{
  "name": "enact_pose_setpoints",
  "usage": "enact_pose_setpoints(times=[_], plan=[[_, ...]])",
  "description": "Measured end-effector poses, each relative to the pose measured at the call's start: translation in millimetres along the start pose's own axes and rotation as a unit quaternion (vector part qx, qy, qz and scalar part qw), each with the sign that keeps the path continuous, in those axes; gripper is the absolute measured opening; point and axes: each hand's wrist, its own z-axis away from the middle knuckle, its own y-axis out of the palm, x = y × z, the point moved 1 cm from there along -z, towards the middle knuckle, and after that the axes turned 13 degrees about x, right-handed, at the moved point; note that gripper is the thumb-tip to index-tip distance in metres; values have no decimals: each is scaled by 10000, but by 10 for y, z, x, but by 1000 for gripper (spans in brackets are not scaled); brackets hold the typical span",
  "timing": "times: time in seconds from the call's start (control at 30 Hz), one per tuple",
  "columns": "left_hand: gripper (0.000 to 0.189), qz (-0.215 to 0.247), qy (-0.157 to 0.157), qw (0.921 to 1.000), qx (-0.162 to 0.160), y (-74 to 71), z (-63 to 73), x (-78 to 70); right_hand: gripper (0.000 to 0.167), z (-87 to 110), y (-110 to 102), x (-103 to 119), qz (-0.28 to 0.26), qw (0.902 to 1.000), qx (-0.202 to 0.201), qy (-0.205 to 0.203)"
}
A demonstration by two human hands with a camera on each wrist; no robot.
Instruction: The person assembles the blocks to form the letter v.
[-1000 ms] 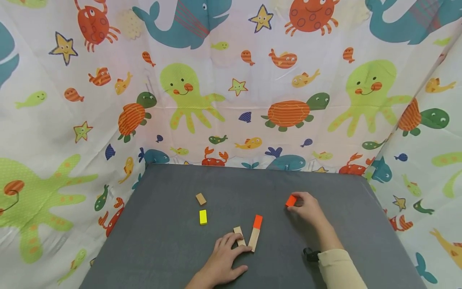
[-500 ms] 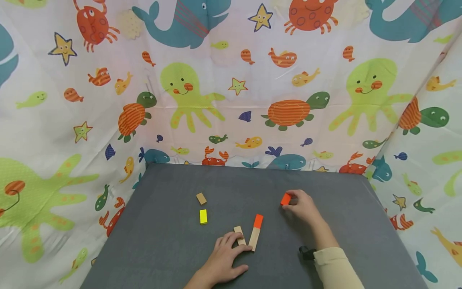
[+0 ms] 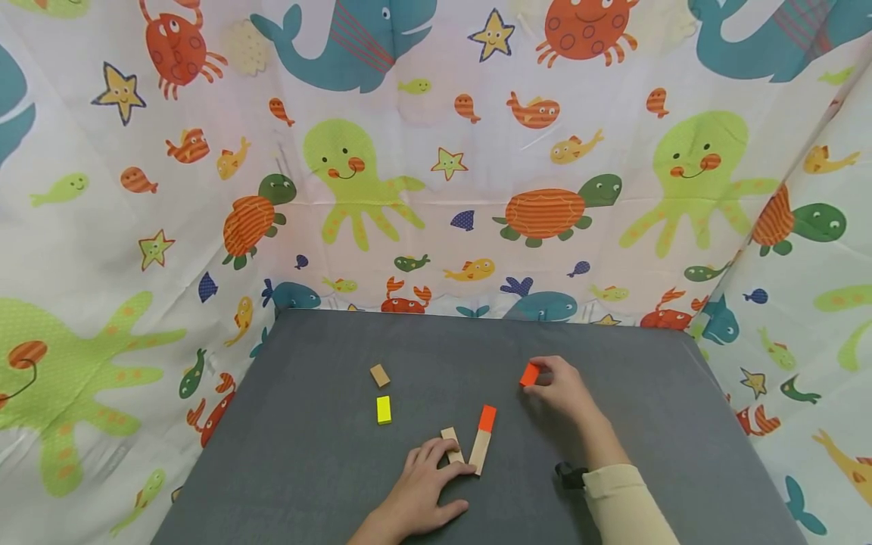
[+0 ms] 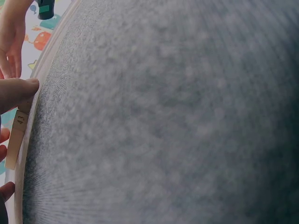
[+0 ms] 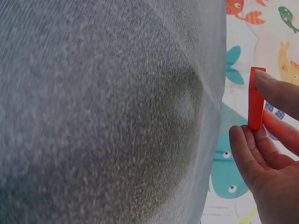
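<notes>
My right hand (image 3: 568,393) pinches an orange-red block (image 3: 529,375) above the grey table; in the right wrist view that block (image 5: 255,100) stands upright between thumb and fingers. My left hand (image 3: 424,484) rests on the table, fingers spread. One finger lies over a plain wooden block (image 3: 449,434), partly hiding it, and another fingertip reaches the near end of a second wooden block (image 3: 480,453). At that second block's far end sits another orange-red block (image 3: 487,418). In the left wrist view, a wooden block marked 43 (image 4: 17,128) shows beside the fingers.
Left of the hands lie a yellow block (image 3: 384,409) and a small tan block (image 3: 379,375). The grey table (image 3: 306,454) is bordered by a curtain (image 3: 436,219) printed with sea animals. A black band (image 3: 569,476) hangs at the right sleeve.
My right hand has moved a little to the left, carrying the orange-red block. The left hand and the blocks on the table have stayed in place.
</notes>
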Motion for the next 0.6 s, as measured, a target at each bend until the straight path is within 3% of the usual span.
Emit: enact_pose_setpoints(times=[0.17, 0.43, 0.6], plan=[[45, 50, -30, 10000, 60, 11, -8, -1, 58, -13, 35, 7, 19, 10000, 33, -16], [46, 22, 52, 9998, -178, 2, 15, -12, 57, -83, 118, 92, 143, 9997, 83, -170], [46, 56, 32, 9999, -140, 3, 5, -17, 56, -100, 191, 151, 187, 9996, 128, -148]])
